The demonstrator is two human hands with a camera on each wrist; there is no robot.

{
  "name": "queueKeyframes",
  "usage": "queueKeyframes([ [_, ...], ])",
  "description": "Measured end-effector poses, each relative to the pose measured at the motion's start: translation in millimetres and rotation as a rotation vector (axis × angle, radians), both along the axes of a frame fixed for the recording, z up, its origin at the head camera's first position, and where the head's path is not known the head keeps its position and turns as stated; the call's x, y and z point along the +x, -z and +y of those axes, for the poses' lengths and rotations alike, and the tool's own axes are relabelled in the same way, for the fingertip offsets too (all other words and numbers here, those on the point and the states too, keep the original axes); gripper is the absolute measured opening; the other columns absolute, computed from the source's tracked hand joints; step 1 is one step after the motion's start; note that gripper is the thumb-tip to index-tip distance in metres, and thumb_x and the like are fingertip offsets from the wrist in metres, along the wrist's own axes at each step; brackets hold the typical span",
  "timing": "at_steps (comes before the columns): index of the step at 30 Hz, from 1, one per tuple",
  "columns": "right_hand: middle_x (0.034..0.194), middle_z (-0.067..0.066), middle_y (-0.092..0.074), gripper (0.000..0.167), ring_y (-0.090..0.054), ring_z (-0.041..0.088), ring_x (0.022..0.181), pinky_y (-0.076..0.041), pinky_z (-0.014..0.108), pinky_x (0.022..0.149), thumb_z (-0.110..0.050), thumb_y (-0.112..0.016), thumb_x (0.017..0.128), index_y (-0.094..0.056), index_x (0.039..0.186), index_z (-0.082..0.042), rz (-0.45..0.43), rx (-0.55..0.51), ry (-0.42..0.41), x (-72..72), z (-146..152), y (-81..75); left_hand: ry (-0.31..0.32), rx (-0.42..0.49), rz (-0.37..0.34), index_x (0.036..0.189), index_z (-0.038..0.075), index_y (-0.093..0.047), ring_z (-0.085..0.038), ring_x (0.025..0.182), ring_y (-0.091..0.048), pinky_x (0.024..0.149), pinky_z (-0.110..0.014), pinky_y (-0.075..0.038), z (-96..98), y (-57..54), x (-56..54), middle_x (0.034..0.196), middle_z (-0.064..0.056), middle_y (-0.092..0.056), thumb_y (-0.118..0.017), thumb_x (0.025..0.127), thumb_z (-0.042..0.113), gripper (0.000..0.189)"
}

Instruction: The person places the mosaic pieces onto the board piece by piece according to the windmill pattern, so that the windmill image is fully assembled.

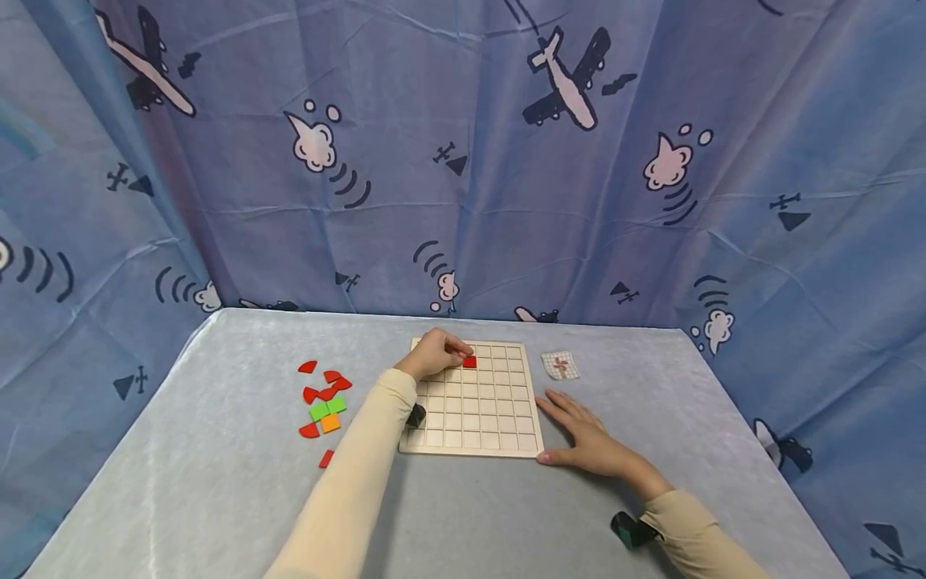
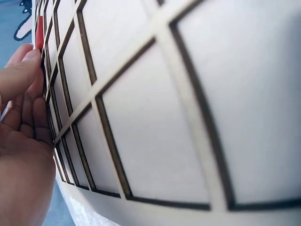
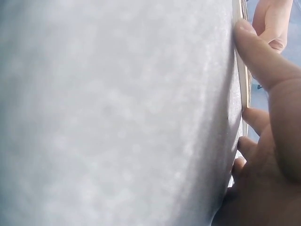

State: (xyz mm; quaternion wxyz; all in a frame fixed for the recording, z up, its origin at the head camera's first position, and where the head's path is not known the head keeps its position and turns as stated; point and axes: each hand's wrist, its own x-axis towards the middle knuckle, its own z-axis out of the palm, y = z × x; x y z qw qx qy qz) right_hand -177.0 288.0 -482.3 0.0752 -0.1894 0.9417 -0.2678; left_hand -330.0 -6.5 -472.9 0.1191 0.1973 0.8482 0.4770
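My left hand (image 1: 436, 355) reaches over the far part of a pale wooden grid board (image 1: 481, 418). Between its thumb and fingertips it pinches a red square tile (image 1: 469, 362), held at a cell near the far edge. From the left wrist view, the red tile (image 2: 39, 33) stands out past the thumb tip, close against the board's ridges. Along the board's right side lies my right hand (image 1: 586, 438), fingers spread. Its thumb (image 3: 254, 44) and fingertips touch the board's edge, with nothing in its grasp.
Left of the board lie several red quarter-round pieces (image 1: 309, 431), green squares (image 1: 319, 411), an orange square (image 1: 330, 423) and a red piece (image 1: 326, 458) nearer the front. A small patterned card (image 1: 560, 366) sits right of the board. A printed blue curtain (image 1: 405, 161) hangs behind the table.
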Motion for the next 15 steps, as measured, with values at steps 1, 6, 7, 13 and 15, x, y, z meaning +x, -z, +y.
queueKeyframes([
  [1, 0.162, 0.021, -0.024, 0.093, -0.017, 0.048, 0.149, -0.016, 0.073, 0.111, -0.049, -0.077, 0.079, -0.035, 0.154, -0.012, 0.009, 0.008, -0.002, -0.2, 0.1, 0.0, -0.002, 0.004, -0.004, 0.107, 0.001, -0.076, -0.019, 0.092, -0.072, 0.076, -0.017, -0.051, 0.4, 0.2, 0.0, 0.107, -0.014, -0.076, -0.069, 0.087, -0.006, 0.023],
  [6, 0.162, 0.022, -0.025, 0.093, -0.018, 0.049, 0.148, -0.017, 0.073, 0.110, -0.049, -0.078, 0.079, -0.036, 0.153, -0.012, 0.019, 0.008, -0.002, -1.5, 0.4, -0.1, -0.022, 0.019, -0.012, 0.106, 0.001, -0.076, -0.019, 0.090, -0.072, 0.074, -0.017, -0.051, 1.5, -0.7, 0.5, 0.106, -0.014, -0.076, -0.069, 0.086, -0.006, 0.022],
  [7, 0.162, 0.022, -0.025, 0.093, -0.018, 0.049, 0.148, -0.017, 0.074, 0.109, -0.049, -0.078, 0.079, -0.036, 0.153, -0.012, 0.023, 0.013, -0.004, -1.6, 0.5, -0.2, -0.024, 0.021, -0.014, 0.106, 0.001, -0.076, -0.019, 0.090, -0.072, 0.074, -0.017, -0.050, 1.8, -1.1, 0.7, 0.106, -0.014, -0.076, -0.069, 0.086, -0.006, 0.022],
  [13, 0.162, 0.021, -0.025, 0.093, -0.018, 0.049, 0.149, -0.017, 0.074, 0.110, -0.048, -0.078, 0.079, -0.036, 0.153, -0.012, 0.012, 0.016, 0.000, -0.2, 0.7, -1.7, -0.022, 0.002, -0.013, 0.107, 0.002, -0.076, -0.020, 0.092, -0.072, 0.075, -0.018, -0.051, 1.8, -1.4, 1.2, 0.107, -0.013, -0.076, -0.068, 0.087, -0.005, 0.022],
  [15, 0.162, 0.021, -0.024, 0.093, -0.017, 0.049, 0.149, -0.016, 0.074, 0.110, -0.048, -0.078, 0.079, -0.036, 0.153, -0.011, 0.007, 0.013, 0.001, 0.7, 0.2, -1.9, -0.021, 0.000, -0.014, 0.107, 0.002, -0.076, -0.020, 0.092, -0.072, 0.076, -0.019, -0.052, 1.2, -1.2, 1.7, 0.107, -0.013, -0.076, -0.068, 0.087, -0.005, 0.022],
])
